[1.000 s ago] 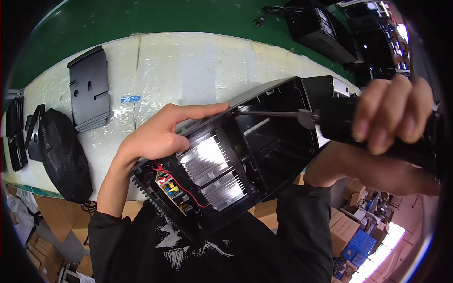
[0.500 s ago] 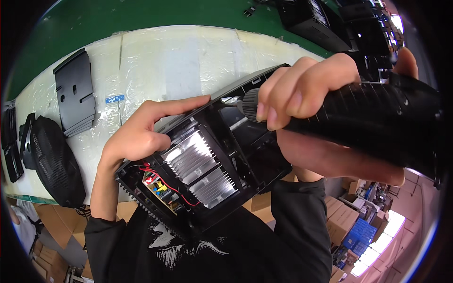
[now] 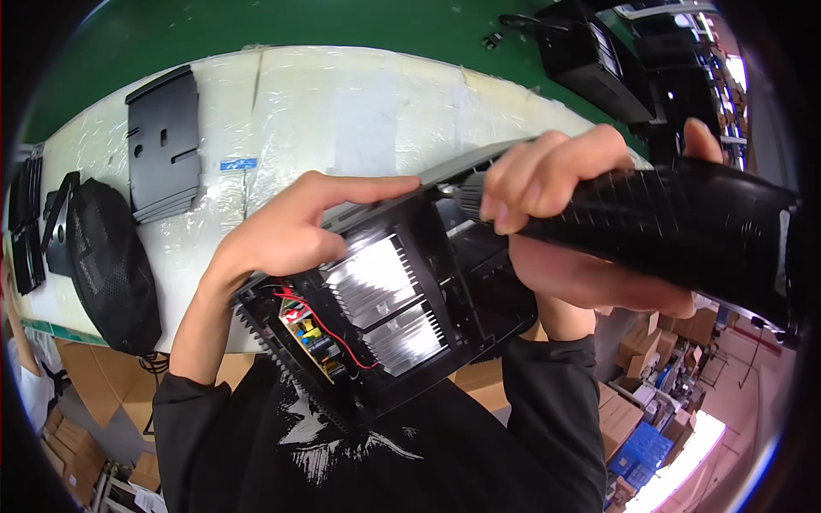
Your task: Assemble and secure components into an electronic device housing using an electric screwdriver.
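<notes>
A black plastic housing (image 3: pixel 402 389) is tilted between my body and the table's near edge, its inside facing up. Within it sit ribbed silver metal fins (image 3: pixel 374 275) and a small circuit board (image 3: pixel 308 342) with red wires. My left hand (image 3: pixel 295 227) grips the housing's far-left wall, thumb inside and index finger stretched along the rim. A large black power screwdriver (image 3: pixel 676 209) is wrapped in my right hand (image 3: pixel 564 197). Its ribbed collar points left, with the bit end at the housing's upper right corner; the exact contact point cannot be made out.
The table (image 3: pixel 299 111) is covered in clear film. A stack of grey-black panels (image 3: pixel 162 145) and a black mesh bag (image 3: pixel 111 265) lie on its left. Black cabinets (image 3: pixel 594 64) stand beyond, on the green floor (image 3: pixel 342 21). Cardboard boxes (image 3: pixel 85 453) and a blue crate (image 3: pixel 640 453) are behind me.
The view has shifted, so the table's things appear further right. My left hand keeps its hold on the housing, and the screwdriver stays at the same corner.
</notes>
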Demonstrator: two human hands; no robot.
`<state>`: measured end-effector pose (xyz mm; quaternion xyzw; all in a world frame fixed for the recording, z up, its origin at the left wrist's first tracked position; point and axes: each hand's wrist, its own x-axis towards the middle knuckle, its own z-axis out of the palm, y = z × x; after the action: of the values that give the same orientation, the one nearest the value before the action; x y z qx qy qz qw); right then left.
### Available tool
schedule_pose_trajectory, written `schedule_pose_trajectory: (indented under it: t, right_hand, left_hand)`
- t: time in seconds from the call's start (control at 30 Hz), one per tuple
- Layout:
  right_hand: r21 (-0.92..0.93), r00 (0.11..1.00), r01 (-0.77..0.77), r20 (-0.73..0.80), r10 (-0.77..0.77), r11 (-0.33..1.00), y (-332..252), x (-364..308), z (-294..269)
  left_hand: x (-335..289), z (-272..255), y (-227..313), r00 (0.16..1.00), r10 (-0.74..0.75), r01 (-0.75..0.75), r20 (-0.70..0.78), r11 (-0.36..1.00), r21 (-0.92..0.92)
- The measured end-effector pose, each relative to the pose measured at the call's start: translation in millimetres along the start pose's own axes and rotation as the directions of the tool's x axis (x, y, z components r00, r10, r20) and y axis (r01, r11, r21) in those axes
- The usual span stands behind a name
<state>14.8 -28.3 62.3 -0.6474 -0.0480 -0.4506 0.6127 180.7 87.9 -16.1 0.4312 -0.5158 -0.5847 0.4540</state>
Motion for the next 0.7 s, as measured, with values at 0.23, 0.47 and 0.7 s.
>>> schedule_pose_trajectory:
  t: [0.23, 0.47, 0.7]
  right_hand:
    - [0.011, 0.991, -0.032, 0.133, 0.03, 0.999, 10.9, 10.3, -2.1]
    - [0.011, 0.987, -0.063, 0.15, 0.06, 0.998, 16.3, 11.6, 2.9]
    - [0.057, 0.978, -0.08, 0.197, 0.068, 0.995, 23.2, 14.3, 8.3]
  left_hand:
    - [-0.2, -2.7, -3.6, 1.0, -0.014, 0.013, 0.021, 0.999, 0.033]
    - [0.3, -6.6, -10.6, 0.999, 0.05, -0.051, 0.022, 0.998, 0.038]
    - [-35.4, -35.4, -7.3, 0.886, 0.214, -0.319, -0.412, 0.926, -0.205]
